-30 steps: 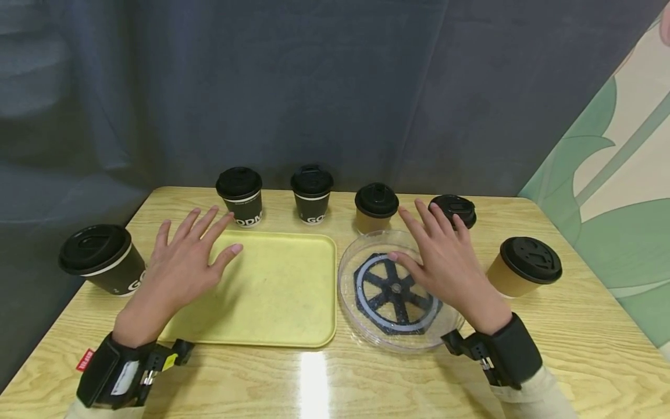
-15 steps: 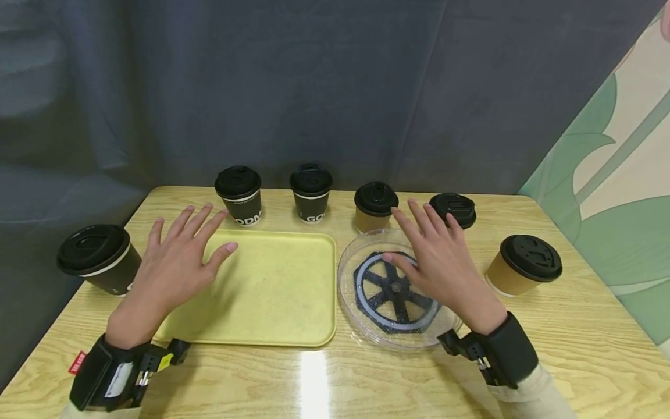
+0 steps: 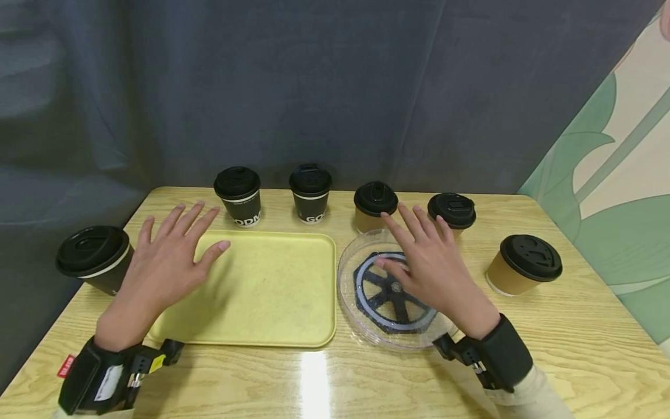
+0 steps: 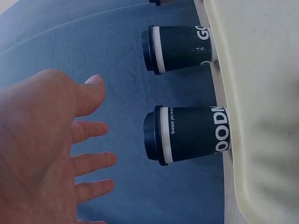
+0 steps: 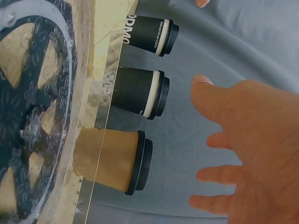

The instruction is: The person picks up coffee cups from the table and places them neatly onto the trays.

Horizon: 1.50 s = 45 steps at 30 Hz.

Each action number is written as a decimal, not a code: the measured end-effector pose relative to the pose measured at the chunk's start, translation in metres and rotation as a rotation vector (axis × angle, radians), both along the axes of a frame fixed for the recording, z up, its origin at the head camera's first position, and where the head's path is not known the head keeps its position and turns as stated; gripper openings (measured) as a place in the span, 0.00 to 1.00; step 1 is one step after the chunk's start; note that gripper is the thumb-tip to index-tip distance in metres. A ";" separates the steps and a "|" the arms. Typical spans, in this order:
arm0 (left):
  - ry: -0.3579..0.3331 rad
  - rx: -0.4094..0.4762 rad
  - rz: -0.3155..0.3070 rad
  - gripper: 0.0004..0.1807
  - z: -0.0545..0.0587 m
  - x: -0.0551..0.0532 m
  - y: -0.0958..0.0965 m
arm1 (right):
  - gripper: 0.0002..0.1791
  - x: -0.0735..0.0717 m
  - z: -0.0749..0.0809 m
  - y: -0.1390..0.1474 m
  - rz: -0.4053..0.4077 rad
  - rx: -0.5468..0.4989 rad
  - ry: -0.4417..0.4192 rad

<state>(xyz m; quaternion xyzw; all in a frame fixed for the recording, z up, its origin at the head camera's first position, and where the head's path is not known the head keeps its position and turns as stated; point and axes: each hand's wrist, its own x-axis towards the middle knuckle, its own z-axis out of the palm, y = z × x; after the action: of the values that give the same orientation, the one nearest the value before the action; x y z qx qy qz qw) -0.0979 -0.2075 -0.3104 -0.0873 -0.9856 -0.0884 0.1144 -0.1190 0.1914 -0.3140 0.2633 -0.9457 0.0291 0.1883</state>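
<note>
My left hand (image 3: 170, 256) hovers with spread fingers over the left side of a yellow tray (image 3: 277, 291), holding nothing. Beside it at the far left stands a black lidded paper cup (image 3: 96, 259). Over a round clear plastic dish (image 3: 348, 308) with a dark spoked wheel pattern hangs my right hand (image 3: 431, 259), fingers spread and nothing in them. Beyond its fingertips are two brown cups with black lids, one nearer the middle (image 3: 373, 212) and one partly covered by the fingers (image 3: 452, 210). The left wrist view shows a black lidded cup (image 4: 194, 133) past the fingers.
Two black lidded cups (image 3: 241, 201) (image 3: 311, 198) stand along the back behind the tray. Another brown lidded cup (image 3: 518, 270) is at the right. A dark cloth (image 3: 293, 87) rises behind the wooden table (image 3: 251, 381), with a leaf-patterned surface (image 3: 623, 192) at the right.
Both hands have drifted slightly left, with fingers still spread. The rearmost right brown cup shows a little more from behind the right hand. The cups, tray and dish stay in place.
</note>
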 end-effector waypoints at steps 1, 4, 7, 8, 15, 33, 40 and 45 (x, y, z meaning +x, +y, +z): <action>0.005 0.000 0.000 0.36 0.000 0.000 -0.001 | 0.43 0.000 0.000 0.000 0.001 0.000 0.002; 0.015 -0.002 0.001 0.36 0.000 0.000 -0.003 | 0.43 0.000 0.000 -0.002 0.004 -0.003 0.000; 0.023 -0.009 0.002 0.36 0.000 0.000 -0.006 | 0.43 0.000 0.000 -0.003 0.007 -0.005 0.001; 0.023 -0.010 0.004 0.36 0.000 0.000 -0.007 | 0.43 0.001 0.000 -0.003 0.008 -0.006 0.000; 0.038 -0.020 0.020 0.36 0.002 0.001 -0.015 | 0.43 0.001 0.000 -0.004 0.010 -0.005 0.007; 0.029 -0.041 0.051 0.37 0.003 0.003 -0.027 | 0.43 0.002 -0.001 -0.009 0.020 0.015 0.010; 0.019 -0.033 0.063 0.37 0.004 0.003 -0.029 | 0.43 0.003 -0.002 -0.010 0.022 0.027 0.012; 0.019 -0.032 0.066 0.37 0.004 0.003 -0.029 | 0.43 0.004 -0.001 -0.011 0.013 0.048 -0.003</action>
<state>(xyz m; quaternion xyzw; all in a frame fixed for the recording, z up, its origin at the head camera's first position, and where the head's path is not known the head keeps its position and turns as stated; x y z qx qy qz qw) -0.0949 -0.2365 -0.3060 -0.0575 -0.9881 -0.0679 0.1254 -0.1149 0.1801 -0.3152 0.2736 -0.9448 0.0081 0.1802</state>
